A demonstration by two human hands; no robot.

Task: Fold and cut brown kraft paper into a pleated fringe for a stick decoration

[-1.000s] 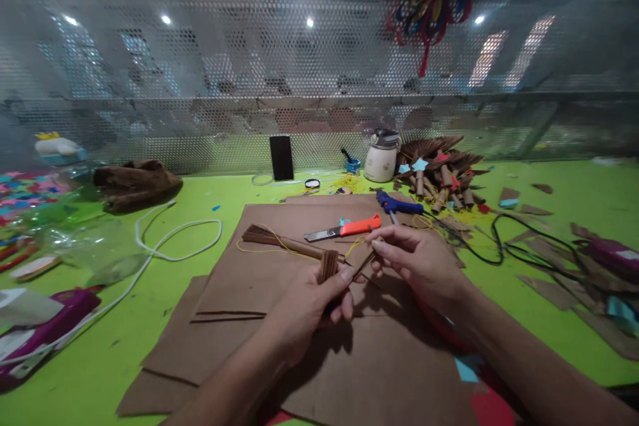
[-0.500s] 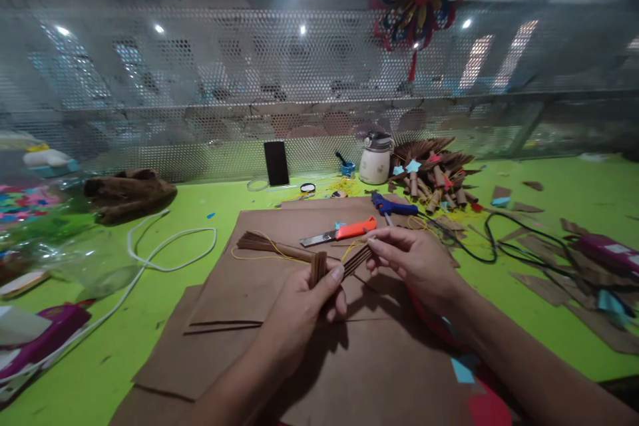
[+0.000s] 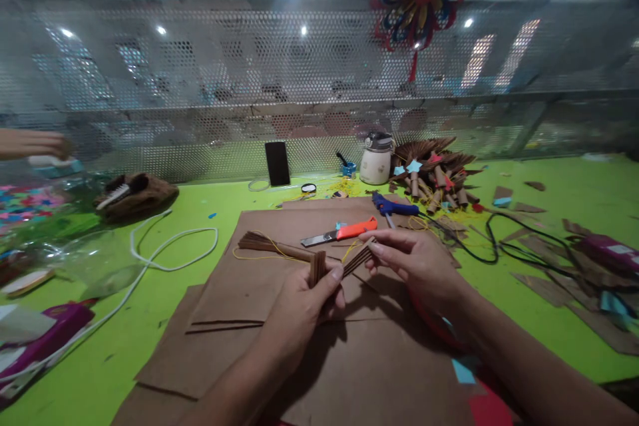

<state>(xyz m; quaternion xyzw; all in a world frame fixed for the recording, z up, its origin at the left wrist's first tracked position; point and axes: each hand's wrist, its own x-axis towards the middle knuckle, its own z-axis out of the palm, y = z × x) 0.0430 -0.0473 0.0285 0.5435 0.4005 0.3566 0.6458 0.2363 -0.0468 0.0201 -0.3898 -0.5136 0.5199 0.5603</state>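
My left hand (image 3: 295, 309) is closed around a strip of folded brown pleated paper (image 3: 318, 269), whose bent end stands up above the thumb. The thumb and fingers of my right hand (image 3: 422, 269) pinch the pleats' other end. Beneath both hands lie large brown paper sheets (image 3: 234, 299). Just beyond my left hand rests a rolled brown paper tube with a fanned end (image 3: 257, 241) and a loop of yellow string. An orange utility knife (image 3: 344, 231), blade out, lies past the fingers. A blue glue gun (image 3: 394, 206) sits close behind my right hand.
Finished brown paper pieces with stars (image 3: 434, 176) are heaped beside a white jar (image 3: 375, 163). A black phone (image 3: 277, 163) leans on the mesh screen. Cables and paper scraps (image 3: 544, 253) lie right. Another person's hand (image 3: 34, 144) reaches in at left, above a brown bag (image 3: 144, 198).
Another person's hand has come in at the far left, and a white bristly thing now shows on the brown bag. My hands keep nearly the same grip on the pleated paper.
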